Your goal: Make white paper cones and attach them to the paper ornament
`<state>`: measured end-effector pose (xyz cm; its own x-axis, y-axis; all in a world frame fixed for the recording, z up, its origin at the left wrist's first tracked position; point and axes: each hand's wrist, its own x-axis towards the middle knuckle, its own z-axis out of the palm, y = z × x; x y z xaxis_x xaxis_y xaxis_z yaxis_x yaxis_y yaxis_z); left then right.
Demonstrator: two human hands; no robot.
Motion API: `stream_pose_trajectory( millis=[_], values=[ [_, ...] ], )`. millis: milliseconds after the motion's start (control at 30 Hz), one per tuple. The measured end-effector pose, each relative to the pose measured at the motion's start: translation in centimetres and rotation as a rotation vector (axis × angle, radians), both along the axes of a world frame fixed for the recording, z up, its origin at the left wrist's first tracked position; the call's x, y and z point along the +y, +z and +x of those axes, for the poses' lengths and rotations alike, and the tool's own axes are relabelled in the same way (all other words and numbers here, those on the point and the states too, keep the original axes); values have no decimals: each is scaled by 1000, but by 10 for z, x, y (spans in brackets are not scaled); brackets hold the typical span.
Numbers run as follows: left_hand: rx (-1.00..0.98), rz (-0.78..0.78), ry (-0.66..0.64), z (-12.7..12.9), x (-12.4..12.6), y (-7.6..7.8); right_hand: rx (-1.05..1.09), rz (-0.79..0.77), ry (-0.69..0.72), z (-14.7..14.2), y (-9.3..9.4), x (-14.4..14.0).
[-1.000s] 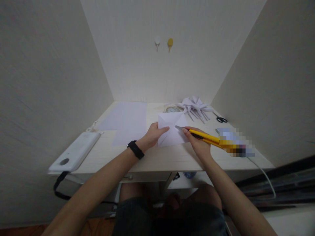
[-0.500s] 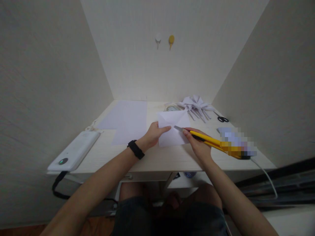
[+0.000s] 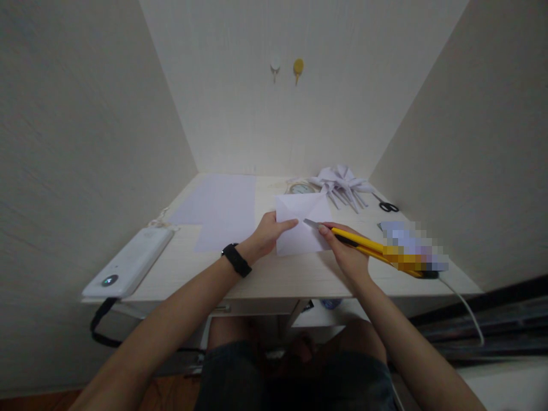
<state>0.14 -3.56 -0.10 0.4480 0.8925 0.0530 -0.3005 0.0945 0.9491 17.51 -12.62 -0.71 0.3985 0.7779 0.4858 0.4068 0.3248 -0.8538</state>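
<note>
A square sheet of white paper (image 3: 299, 242) with faint diagonal creases is raised a little above the desk. My left hand (image 3: 269, 231) grips its left edge, thumb on the face and the other fingers behind it. In my right hand (image 3: 345, 251) is a yellow utility knife (image 3: 363, 242), its blade out and pointing left over the middle of the sheet, close to my left thumb. Whether the blade touches the paper I cannot tell. My right fingers are also at the sheet's right edge.
Flat white sheets (image 3: 222, 200) lie at the back left. Behind the held paper are a round dial (image 3: 299, 188) and folded paper pieces (image 3: 342, 181). Black-handled scissors (image 3: 387, 206) and a pixelated phone-like object (image 3: 405, 234) lie right. A white device (image 3: 128, 262) stands at the left edge.
</note>
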Motion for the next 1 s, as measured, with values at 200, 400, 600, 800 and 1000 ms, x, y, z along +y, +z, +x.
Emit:
stream_pose_trajectory(
  millis=[200,400,600,800,1000],
  values=[
    [4,22,-18,-1,-2,1,-22,9,12,0,1,-1],
    [15,2,6,-1,-2,1,-68,3,-8,-1,3,-3],
    [27,-2,-9,-2,-3,2,-170,-6,-23,1,2,-2],
    [45,29,-28,-3,-1,-1,-226,-14,-31,2,-1,-1],
    [45,8,-5,-2,-2,0,-210,20,-57,-3,-5,-1]
  ],
)
